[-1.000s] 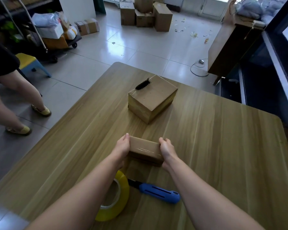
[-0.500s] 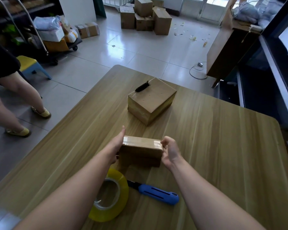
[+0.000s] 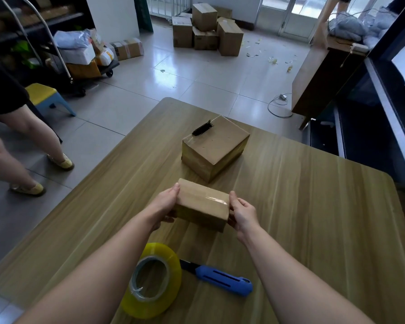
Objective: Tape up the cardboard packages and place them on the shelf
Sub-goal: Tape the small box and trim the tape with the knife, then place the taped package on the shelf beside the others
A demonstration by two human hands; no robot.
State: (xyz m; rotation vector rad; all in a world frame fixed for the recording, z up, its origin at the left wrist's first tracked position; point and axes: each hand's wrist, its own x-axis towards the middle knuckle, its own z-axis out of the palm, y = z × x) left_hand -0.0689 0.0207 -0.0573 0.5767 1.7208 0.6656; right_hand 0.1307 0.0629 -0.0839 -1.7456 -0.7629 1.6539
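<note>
Small box [image 3: 202, 203] is plain brown cardboard with shiny clear tape across the top. I've got it over the woodgrain table [image 3: 313, 206], just on the near side of the bigger box [image 3: 216, 148]. Both arms are stretched forward. My left hand [image 3: 165, 202] grips the left end, and my right hand [image 3: 242, 212] curls round the right end.

Daylight from far doors [image 3: 288, 12], floor [image 3: 164, 73] glare, wide-angle edge distortion.

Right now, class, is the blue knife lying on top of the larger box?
No, the blue knife lies on the table beside the yellow tape roll.
</note>
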